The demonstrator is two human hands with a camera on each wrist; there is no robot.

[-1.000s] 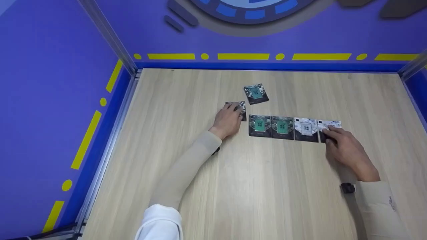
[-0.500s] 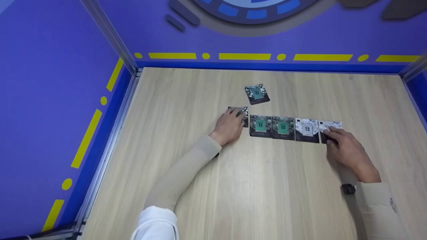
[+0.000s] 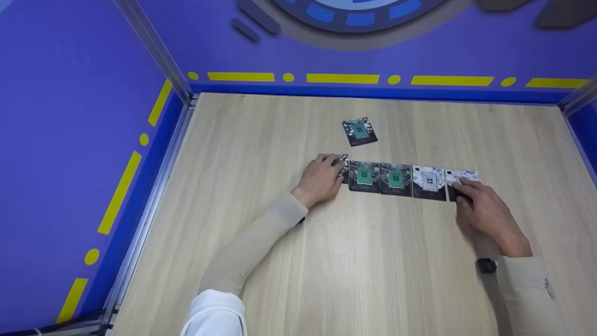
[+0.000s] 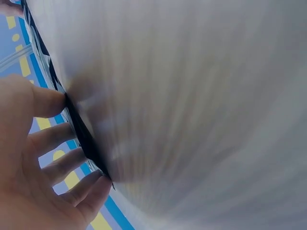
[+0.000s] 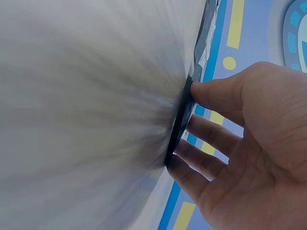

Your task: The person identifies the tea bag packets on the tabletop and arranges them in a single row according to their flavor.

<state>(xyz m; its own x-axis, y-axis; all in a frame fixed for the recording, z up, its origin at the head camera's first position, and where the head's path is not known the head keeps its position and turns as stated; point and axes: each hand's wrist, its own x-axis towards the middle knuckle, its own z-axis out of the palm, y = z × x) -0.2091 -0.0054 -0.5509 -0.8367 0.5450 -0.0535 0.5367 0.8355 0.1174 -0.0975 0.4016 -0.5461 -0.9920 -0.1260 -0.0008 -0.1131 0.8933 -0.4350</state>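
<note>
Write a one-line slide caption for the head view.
Left hand and right hand press the end tiles of a row of square tiles on a wooden table; one tile lies apart.

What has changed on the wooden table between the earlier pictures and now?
The left hand slid its dark square card toward the person, against the left end of the card row. The right hand stayed on the rightmost white card; the lone teal card stayed.

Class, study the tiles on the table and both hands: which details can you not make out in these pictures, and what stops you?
- Leftmost tile: face mostly hidden in the head view, under the left hand.
- Rightmost tile: near part hidden, under the right hand.
- Tile symbols: too small.
- Table: a blur in both wrist views; tiles show edge-on.
</note>
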